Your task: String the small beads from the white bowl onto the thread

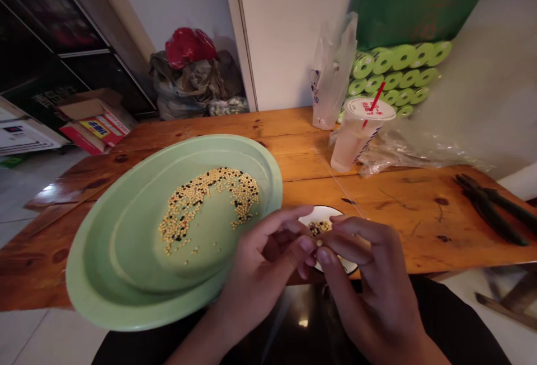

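Note:
Both hands meet over a small white bowl [350, 266] with yellow and dark beads in it. One pale yellow bead [319, 243] sits between the fingertips of my right hand [369, 275], its thumb and index finger closed on it. My left hand [268, 270] has its thumb tip right beside the bead, fingers curled; whether it also grips something is hidden. To the left, a big green basin [138, 242] holds many yellow and black beads [226, 178] spread in an arc.
A cup with a red straw [350, 138] and a clear plastic bag [331, 85] stand at the table's back. Black-handled pliers [490, 208] lie at the right. Green rolls [392, 80] are stacked by the wall; an open carton [98, 122] is at the far left.

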Motion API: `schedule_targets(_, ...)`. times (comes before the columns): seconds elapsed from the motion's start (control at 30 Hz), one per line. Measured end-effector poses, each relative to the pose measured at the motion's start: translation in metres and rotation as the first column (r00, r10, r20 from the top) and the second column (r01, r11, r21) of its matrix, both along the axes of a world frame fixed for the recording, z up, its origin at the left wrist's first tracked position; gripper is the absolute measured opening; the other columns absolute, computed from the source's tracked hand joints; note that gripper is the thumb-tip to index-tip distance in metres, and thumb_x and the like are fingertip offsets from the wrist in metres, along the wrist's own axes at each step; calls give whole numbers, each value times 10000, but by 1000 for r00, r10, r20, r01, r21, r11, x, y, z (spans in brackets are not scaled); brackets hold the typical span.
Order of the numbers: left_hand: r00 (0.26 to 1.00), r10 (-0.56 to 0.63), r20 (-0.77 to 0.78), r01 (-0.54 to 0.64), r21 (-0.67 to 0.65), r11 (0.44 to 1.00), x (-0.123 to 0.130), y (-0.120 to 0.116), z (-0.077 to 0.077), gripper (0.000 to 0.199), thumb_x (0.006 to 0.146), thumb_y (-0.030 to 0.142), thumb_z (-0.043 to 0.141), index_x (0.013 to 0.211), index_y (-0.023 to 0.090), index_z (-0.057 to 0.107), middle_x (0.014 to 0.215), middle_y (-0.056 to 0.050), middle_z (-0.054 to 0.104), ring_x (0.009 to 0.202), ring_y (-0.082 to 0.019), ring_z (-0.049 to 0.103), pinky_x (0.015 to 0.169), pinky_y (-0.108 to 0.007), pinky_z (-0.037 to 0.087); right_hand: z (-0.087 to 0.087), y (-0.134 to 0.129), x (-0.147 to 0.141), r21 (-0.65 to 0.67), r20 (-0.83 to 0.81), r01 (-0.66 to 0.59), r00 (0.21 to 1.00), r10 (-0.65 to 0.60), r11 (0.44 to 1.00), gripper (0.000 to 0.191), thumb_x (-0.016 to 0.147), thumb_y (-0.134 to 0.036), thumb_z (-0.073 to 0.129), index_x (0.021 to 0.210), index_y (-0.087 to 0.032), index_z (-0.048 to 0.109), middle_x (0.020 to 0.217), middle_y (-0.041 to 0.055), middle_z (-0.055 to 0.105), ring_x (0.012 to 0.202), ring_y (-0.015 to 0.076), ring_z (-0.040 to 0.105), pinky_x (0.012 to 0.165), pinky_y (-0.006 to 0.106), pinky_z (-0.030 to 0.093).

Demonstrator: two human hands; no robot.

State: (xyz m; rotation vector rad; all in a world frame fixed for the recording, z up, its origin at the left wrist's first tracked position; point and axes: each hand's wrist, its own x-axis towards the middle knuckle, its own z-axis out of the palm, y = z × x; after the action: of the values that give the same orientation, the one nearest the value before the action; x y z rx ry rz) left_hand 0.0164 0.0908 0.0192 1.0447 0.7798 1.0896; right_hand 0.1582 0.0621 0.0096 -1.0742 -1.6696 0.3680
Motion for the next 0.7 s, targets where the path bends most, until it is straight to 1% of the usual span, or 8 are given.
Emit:
schedule_targets(0.1,995,86,45,-88,49,995,0,1,-1,219,865,198,707,1078,249,703,764,21,695,638,-65,638,573,-137,522,2,-1,-2,13,-30,-23,999,24,1000,293,904,-32,481,1127,-220,452,762,-19,608,684,148,708,583,245,594)
schedule_targets(0.17,991,115,62,-119,70,990,-1,2,-3,195,883,195,690,1069,252,704,781,27,712,644,-54,646,612,-136,532,2,-1,-3,-2,-72,-41,997,40,999,326,889,-17,491,1133,-228,446,824,-8,614,721,142,717,628,240,607)
schedule_targets(0.23,991,108,77,-113,64,992,-1,2,-4,191,892,187,682,1070,252,704,784,30,722,650,-51,660,646,-141,544,0,-2,-4,-16,-93,-41,995,39,999,344,871,-6,503,1121,-236,445,902,6,610,753,134,718,662,238,611)
schedule_targets(0.3,991,88,100,-92,44,995,-1,1,-5,196,890,180,684,1074,243,704,786,25,734,659,-56,678,655,-144,553,-2,-3,-5,-19,-85,-31,996,29,999,348,864,3,502,1109,-239,450,933,14,606,794,141,717,674,240,610)
schedule_targets(0.4,989,79,129,-81,6,997,0,1,-4,199,886,169,688,1075,231,703,804,18,750,678,-60,694,670,-140,564,-4,-3,-5,-21,-64,-17,998,16,1000,358,860,9,500,1114,-238,447,925,19,610,824,156,711,673,253,606)
schedule_targets(0.5,986,81,145,-80,-10,997,0,0,-4,184,891,164,680,1063,225,707,799,20,755,686,-60,696,684,-138,573,-4,-2,-4,12,-8,29,1000,-29,1000,336,857,-8,515,1097,-236,457,912,29,612,830,180,699,666,295,600)
schedule_targets(0.6,985,77,155,-77,-10,997,0,-1,-4,186,890,155,679,1061,223,707,803,20,760,691,-58,698,687,-131,576,-2,-1,-3,53,62,68,996,-71,996,296,861,-27,526,1061,-242,481,860,26,623,824,207,685,648,335,588)
schedule_targets(0.7,986,63,155,-64,2,998,0,-1,-3,189,902,152,663,1074,222,698,821,17,764,689,-56,698,687,-130,576,-2,0,-3,75,65,62,996,-66,995,308,860,-9,519,1062,-239,485,804,11,625,821,204,678,641,325,580)
